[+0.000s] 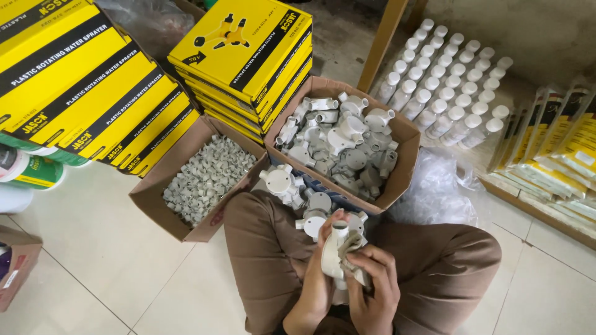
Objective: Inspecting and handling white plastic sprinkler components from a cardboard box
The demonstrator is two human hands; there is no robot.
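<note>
Wiping a white conduit fitting [335, 251] over our lap: left hand [316, 279] is clamped round it, right hand [372, 282] is pinching a rag [352, 245] vs. its neck. Best approach, we're judging: rotating slowly, w/ firm grip. Box of fittings [397, 180] is sitting ahead.

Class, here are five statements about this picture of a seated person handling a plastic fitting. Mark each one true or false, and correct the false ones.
1. Both hands are on a pale plastic fitting. True: the left hand holds it and the right hand presses a cloth on it.
2. The larger cardboard box holds round grey fittings. True.
3. The smaller cardboard box holds white-capped bottles. False: it holds small grey clips; the bottles stand on the floor at the right.
4. The stacked flat boxes are red. False: they are yellow and black.
5. The person stands at a table. False: the person sits on a tiled floor.
</note>
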